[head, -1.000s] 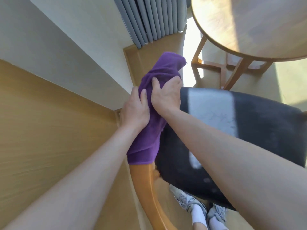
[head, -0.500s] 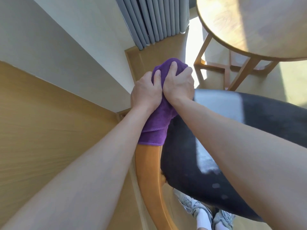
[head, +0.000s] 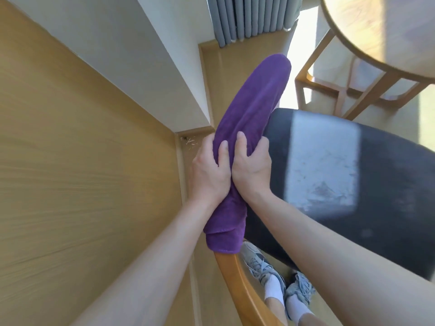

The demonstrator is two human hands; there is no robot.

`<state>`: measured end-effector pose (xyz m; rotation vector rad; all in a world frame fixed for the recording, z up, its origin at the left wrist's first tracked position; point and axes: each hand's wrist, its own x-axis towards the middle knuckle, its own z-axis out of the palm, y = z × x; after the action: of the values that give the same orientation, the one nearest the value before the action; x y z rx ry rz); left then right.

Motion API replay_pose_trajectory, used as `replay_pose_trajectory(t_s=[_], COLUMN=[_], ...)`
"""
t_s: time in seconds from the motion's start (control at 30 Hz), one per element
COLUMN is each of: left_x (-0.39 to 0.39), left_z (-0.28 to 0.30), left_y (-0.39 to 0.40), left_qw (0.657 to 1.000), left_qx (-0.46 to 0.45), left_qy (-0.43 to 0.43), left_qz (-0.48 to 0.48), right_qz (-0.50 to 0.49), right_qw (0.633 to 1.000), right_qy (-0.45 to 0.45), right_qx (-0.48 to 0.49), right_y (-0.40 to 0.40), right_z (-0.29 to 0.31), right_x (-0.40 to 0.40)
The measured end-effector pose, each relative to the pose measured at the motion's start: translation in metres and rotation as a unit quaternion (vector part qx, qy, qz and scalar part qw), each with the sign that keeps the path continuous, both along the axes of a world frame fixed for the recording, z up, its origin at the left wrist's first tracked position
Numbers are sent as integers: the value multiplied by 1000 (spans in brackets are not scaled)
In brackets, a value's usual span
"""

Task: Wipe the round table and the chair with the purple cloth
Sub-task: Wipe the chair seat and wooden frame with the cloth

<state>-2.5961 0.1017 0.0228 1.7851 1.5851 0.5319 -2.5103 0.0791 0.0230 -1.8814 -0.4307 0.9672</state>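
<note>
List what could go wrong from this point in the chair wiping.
1. The purple cloth is draped loosely over the chair's wooden arm; both hands, left hand and right hand, grip only its middle, so its free ends could bunch or slide off.
2. The dark seat shows pale marks that may get missed.
3. The round table is close, so an elbow might knock it.
</note>
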Motion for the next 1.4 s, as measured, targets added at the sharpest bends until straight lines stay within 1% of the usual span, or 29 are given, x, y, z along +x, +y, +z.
replay_pose_trajectory(t_s=[0.17,0.37,0.47,0.57,0.67,0.77,0.83,0.93,1.2,1.27,1.4], left_x=[-21,-36,-42,-43,-43,-33,-23,-4,46,53,55], left_z=[-3,-5,-9,-8,-8,-4,1,8,14,13,10], left_y=[-54,-126,-153,-155,-130,-86,-54,-15,60,72,80], left_qw=[998,990,986,987,992,990,991,991,989,988,991], left_qx=[4,-16,-27,-30,-9,-35,-48,-36,13,38,58], left_qy=[0,-35,-45,-36,22,69,91,122,143,142,121], left_qz=[64,134,156,153,126,114,89,42,-35,-37,-22], right_qz=[71,173,218,235,208,175,144,106,41,17,-28], right_qw=[997,983,974,968,973,978,983,986,990,992,996], right_qy=[25,40,4,-57,-80,-76,-83,-94,-106,-100,-76], right_qx=[-14,-47,-65,-68,-65,-82,-83,-82,-88,-74,-39], right_y=[-44,-103,-127,-125,-92,-47,-22,8,70,80,84], right_z=[-2,-1,2,3,6,7,7,8,10,7,-3], right_x=[-20,-34,-40,-39,-31,-19,-10,6,56,64,64])
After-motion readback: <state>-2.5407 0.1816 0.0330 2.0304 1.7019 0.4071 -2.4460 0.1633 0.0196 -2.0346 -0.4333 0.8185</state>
